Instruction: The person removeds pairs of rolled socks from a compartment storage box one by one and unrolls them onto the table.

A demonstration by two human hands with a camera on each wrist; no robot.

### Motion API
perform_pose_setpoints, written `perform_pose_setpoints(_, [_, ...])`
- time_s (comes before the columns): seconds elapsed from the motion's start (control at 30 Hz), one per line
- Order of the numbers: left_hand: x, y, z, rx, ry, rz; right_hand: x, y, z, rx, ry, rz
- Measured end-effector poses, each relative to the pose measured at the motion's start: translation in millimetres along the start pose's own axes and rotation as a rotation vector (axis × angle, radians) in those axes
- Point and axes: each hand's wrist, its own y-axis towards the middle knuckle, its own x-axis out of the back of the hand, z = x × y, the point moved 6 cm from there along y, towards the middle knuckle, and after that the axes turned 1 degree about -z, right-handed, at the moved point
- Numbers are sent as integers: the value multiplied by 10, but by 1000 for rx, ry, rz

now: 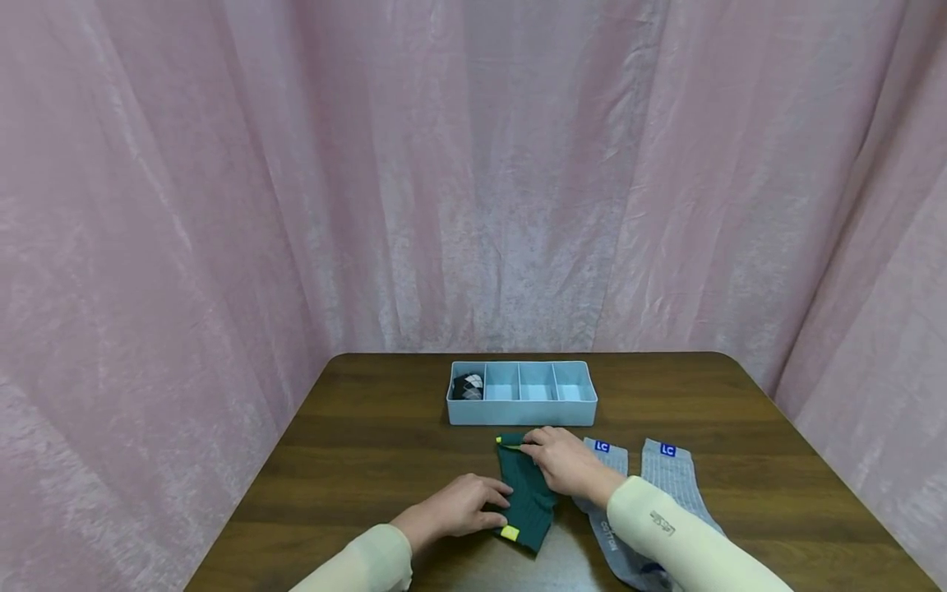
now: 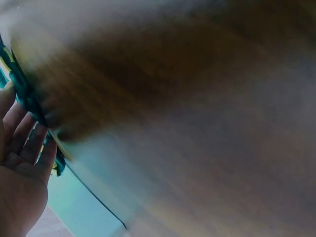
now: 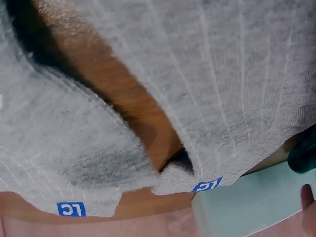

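Observation:
A dark green sock (image 1: 531,501) with yellow patches lies lengthwise on the table in the head view. My left hand (image 1: 468,504) rests at its left edge, fingers fairly straight and touching the fabric. At the sock's far end my right hand (image 1: 565,462) pinches the fabric near a thin yellow line; the fingertips are partly hidden. The left wrist view shows the left hand (image 2: 24,163) against the green edge. Two grey ribbed socks (image 1: 676,477) with blue "LC" labels lie to the right, partly under the right forearm.
Beyond the green sock stands a light blue tray (image 1: 521,413) divided into compartments. Its leftmost compartment holds a black, grey and white patterned sock (image 1: 468,386). The brown wooden table (image 1: 355,444) reaches back to pink curtains (image 1: 473,181).

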Motion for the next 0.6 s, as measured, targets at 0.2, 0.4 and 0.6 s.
perform_pose_setpoints(0.2, [8, -26, 11, -15, -8, -6, -70, 22, -37, -80, 23, 97])
perform_pose_setpoints(0.4, [41, -52, -22, -41, -38, -30, -84, 66, -115, -154, 85, 67])
perform_pose_setpoints(0.6, [42, -64, -54, -47, -41, -20, -35, 160, -210, -234, 157, -4])
